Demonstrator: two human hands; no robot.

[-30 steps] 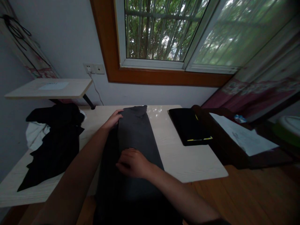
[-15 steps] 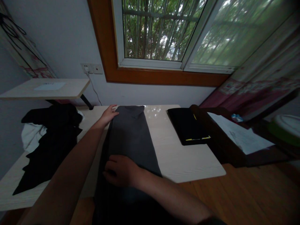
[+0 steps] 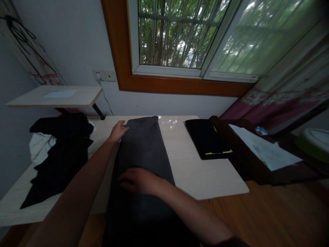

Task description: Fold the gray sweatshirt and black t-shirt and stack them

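Note:
A dark grey garment [image 3: 146,147], folded long and narrow like trousers, lies lengthwise over the pale table and runs toward me into shadow. At its far left edge is my left hand [image 3: 119,131], thumb touching the cloth and fingers apart from it. My right hand [image 3: 138,180] rests across the middle of the garment, palm down, with loosely bent fingers spread on the fabric. Its fingertips are dim against the dark cloth. The garment's near end is lost in darkness.
Black clothing [image 3: 64,154] is heaped on the left with a white cloth [image 3: 42,147] partly beneath it, below a raised shelf [image 3: 84,96]. A black folder [image 3: 208,139] lies on the table [image 3: 185,171] at right. Papers [image 3: 262,147] lie on dark furniture beyond.
My left hand has slid slightly down and left, and the garment's far left corner has dipped. My right hand has shifted a little right, its fingers straighter. The view has moved slightly.

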